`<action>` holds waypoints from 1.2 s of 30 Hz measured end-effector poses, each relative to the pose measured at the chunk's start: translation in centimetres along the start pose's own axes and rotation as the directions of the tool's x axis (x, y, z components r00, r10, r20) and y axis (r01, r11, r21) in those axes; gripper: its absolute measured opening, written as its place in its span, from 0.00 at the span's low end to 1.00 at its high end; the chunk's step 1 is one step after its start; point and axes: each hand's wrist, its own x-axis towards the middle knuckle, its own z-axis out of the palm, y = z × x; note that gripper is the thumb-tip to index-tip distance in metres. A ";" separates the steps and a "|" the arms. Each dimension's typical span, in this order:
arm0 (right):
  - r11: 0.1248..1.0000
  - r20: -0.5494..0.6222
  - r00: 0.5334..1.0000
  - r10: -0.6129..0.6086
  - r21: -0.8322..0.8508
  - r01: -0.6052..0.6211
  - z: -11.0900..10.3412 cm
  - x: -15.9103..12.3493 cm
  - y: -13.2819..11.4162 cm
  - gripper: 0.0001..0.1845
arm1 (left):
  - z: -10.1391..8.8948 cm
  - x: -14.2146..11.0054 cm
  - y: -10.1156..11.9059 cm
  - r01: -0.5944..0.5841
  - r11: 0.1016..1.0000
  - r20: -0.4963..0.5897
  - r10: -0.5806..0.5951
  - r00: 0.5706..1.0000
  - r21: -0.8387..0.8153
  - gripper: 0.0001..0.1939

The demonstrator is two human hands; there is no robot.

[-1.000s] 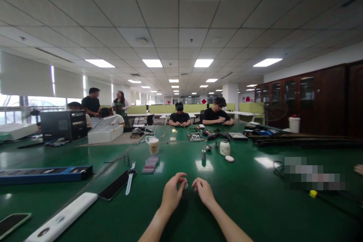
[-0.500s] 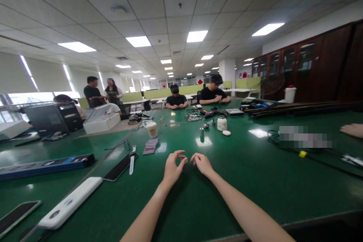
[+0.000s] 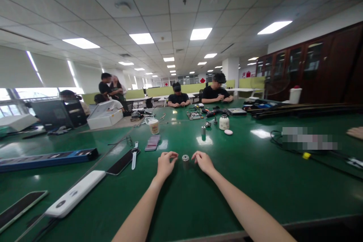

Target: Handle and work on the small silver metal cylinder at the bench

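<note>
A small round metal part (image 3: pixel 185 157) with a hole in its top stands upright on the green table between my hands. Left of it is my left hand (image 3: pixel 166 164), fingers bent, thumb apart from them, holding nothing. On the other side my right hand (image 3: pixel 202 162) hovers with loosely curved fingers and nothing visible in them; neither hand touches the part. Farther out stand a metal cylinder (image 3: pixel 203 131), a small metal piece (image 3: pixel 208 124), and a white jar (image 3: pixel 224 123) with its round lid (image 3: pixel 228 132) lying beside it.
To the left lie a watch (image 3: pixel 134 155), a dark phone (image 3: pixel 119 163), a white power strip (image 3: pixel 76 193) and glasses (image 3: pixel 124 140). A plastic tub (image 3: pixel 154 126) stands farther back. A black cable (image 3: pixel 320 160) runs along the right. Two people sit across the table.
My left hand has drawn away to the left, and the round metal part now shows in full between the hands. The right hand has barely moved. The view has shifted slightly.
</note>
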 end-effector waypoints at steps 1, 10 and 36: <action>1.000 0.003 1.000 0.006 -0.006 -0.006 0.0 0.0 -0.1 0.18 | 0.0 -0.2 -0.3 -0.004 0.999 0.048 0.001 0.999 0.046 0.07; 0.999 0.032 0.999 0.022 -0.045 -0.020 -0.2 -0.2 -0.6 0.18 | 0.5 -0.7 -0.1 0.005 0.982 0.011 -0.007 1.000 0.188 0.10; 0.999 0.063 0.998 -0.031 -0.016 0.032 0.0 -0.6 -0.6 0.17 | 1.4 -1.2 3.6 -0.210 0.975 -0.079 0.204 0.976 -0.071 0.11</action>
